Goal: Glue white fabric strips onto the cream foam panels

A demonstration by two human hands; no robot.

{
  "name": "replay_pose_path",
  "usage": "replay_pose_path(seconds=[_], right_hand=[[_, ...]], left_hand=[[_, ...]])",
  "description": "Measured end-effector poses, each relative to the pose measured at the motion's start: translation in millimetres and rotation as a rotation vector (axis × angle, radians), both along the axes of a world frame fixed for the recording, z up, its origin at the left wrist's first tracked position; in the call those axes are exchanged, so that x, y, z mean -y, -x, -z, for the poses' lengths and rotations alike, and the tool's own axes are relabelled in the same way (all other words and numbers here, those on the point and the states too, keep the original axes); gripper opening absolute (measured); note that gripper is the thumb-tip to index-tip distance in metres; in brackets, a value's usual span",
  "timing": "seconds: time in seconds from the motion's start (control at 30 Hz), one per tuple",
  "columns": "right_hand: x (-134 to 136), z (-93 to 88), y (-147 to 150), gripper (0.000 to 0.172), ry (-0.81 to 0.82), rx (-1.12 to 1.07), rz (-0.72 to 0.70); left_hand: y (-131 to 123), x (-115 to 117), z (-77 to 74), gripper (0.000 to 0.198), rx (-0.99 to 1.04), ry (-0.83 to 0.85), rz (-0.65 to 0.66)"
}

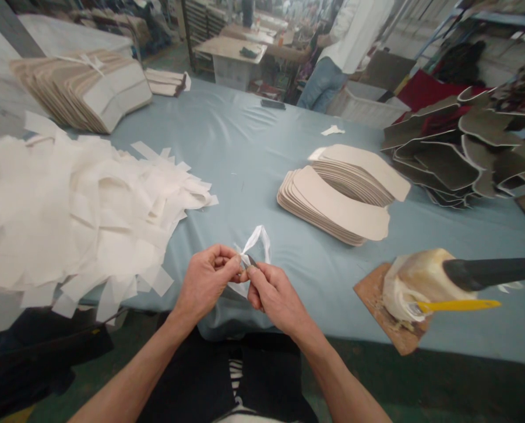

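Note:
Both my hands meet near the table's front edge, at a looped white strip (pixel 259 236) that looks like thin plastic or cloth. My left hand (pixel 209 279) pinches the strip where it is bunched together. Thumb and fingers of my right hand (pixel 276 294) close on a small dark flat piece (pixel 251 261), perhaps a blade, touching the strip by the left fingertips. The loop stands up beyond my fingers, and part of the strip hangs below them. Beyond to the right lie two neat stacks of curved beige panels (pixel 339 208).
Loose white strips (pixel 90 205) cover the left side. A tied bundle of beige panels (pixel 99 88) stands behind them. At right are a glue pot (pixel 425 276) with a yellow-handled brush (pixel 460 305) and dark curved panels (pixel 447 158). A person (pixel 333 59) stands beyond the table.

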State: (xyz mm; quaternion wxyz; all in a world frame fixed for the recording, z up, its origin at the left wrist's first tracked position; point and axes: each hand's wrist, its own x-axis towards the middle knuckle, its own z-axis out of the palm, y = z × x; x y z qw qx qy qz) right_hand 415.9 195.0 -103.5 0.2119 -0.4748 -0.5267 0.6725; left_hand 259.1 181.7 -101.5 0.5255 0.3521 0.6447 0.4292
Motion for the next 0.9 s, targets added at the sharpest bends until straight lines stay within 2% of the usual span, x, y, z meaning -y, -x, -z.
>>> replay_pose_path(seconds=[0.23, 0.4, 0.6, 0.73, 0.9], right_hand=[[1.6, 6.4, 1.5, 0.035, -0.015, 0.015, 0.022], [2.3, 6.5, 3.4, 0.034, -0.083, 0.071, 0.046], [4.4, 23.3, 3.4, 0.038, -0.004, -0.067, 0.047], [4.7, 35.5, -1.2, 0.046, -0.084, -0.033, 0.029], [2.9, 35.3, -4.1, 0.049, -0.151, 0.052, -0.025]], left_hand=[[3.6, 1.7, 2.7, 0.032, -0.053, -0.004, 0.035], [6.4, -0.1, 5.9, 0.032, 0.002, -0.003, 0.061], [9.6, -1.3, 9.8, 0.034, 0.094, -0.004, 0.091], [9.0, 2.3, 12.3, 0.029, 0.006, -0.027, 0.124], [4.1, 8.1, 10.0, 0.023, -0.189, -0.067, 0.115]])
